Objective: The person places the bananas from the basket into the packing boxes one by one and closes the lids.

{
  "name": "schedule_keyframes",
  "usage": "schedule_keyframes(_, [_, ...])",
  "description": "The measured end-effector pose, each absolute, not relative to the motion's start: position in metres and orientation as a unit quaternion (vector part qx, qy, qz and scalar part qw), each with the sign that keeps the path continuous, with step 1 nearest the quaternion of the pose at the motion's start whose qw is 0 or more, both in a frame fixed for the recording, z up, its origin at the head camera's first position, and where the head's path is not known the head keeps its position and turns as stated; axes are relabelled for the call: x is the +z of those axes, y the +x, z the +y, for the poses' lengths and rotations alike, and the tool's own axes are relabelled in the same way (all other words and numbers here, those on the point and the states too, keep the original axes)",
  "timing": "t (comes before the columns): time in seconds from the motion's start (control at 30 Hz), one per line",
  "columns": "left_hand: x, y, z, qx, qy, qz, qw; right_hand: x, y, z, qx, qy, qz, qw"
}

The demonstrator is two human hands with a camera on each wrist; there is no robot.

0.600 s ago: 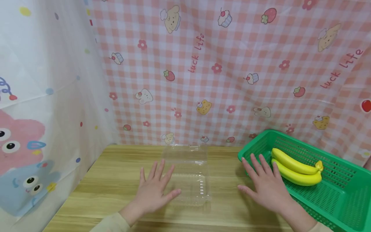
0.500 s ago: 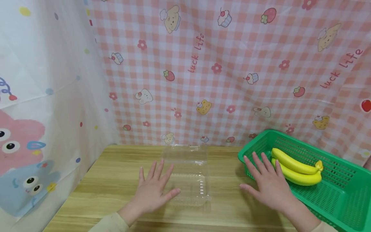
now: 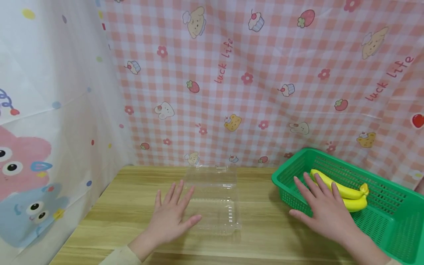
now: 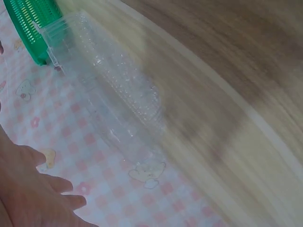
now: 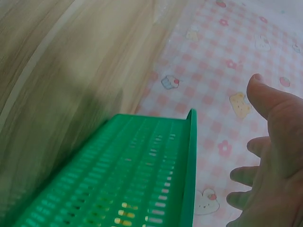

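– Gripping anything?
– Nothing: the right hand (image 3: 326, 215) spreads empty near the bananas (image 3: 349, 193) in the basket (image 3: 379, 224), the left hand (image 3: 169, 218) likewise near the clear box (image 3: 216, 215).
– Best hold?
– Probably close round the stem (image 3: 364, 189), so both bananas lift together.
– Count?
– Two bananas, one basket, one clear box.

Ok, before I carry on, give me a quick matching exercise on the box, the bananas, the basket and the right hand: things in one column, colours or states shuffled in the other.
Things:
1. bananas
2. box
3. right hand
4. basket

Colours and states:
A. green, with many small holes
B. fingers spread, holding nothing
C. yellow, lying inside something else
D. see-through, lid open, on the table

Right pairs: 1-C, 2-D, 3-B, 4-A
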State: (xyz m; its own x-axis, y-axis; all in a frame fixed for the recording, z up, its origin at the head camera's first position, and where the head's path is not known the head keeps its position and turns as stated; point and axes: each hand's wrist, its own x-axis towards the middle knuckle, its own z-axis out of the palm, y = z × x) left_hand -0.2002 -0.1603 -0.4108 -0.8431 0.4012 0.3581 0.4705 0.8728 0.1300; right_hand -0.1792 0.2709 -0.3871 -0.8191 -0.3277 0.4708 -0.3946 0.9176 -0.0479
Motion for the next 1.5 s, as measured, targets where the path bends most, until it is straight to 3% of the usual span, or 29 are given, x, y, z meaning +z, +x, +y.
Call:
schedule_keyframes(0.4, [-0.413,-0.205,-0.169,-0.13,-0.229,-0.94,0.217,-0.385,-0.177,0.3,0.084,0.189,-0.941,0.269])
schedule_keyframes(0.67, [-0.412,-0.208,-0.176,-0.185,-0.211,-0.935,0.216,-0.386,-0.179,0.317,0.092,0.184,-0.938,0.279])
schedule_keyframes(1.5, [-0.411,-0.223,-0.192,-0.439,-0.063,-0.894,0.065,-0.375,-0.187,0.346,0.111,0.167,-0.944,0.263])
